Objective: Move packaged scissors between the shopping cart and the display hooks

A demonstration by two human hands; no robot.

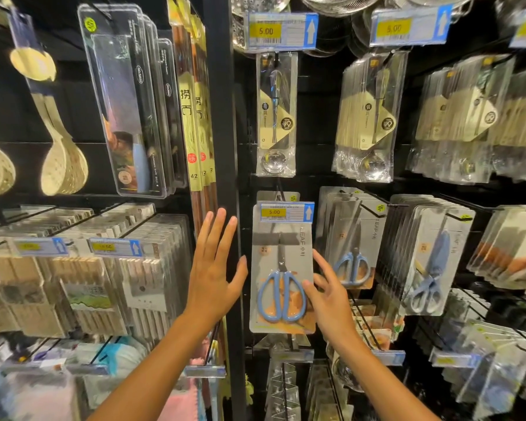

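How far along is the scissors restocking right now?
Done: one scissors pack hangs on its hook under the 5.00 tag. In hand: nothing is gripped; the right hand touches the pack's right edge with straight fingers, and the left hand is open beside it. Left: can't tell, since the cart isn't in view.

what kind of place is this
Most likely a shop's kitchenware aisle: yellow 5.00 price tags clipped to black display hooks, with rows of identical clear-packaged blue-handled scissors and packaged metal ladles hanging.
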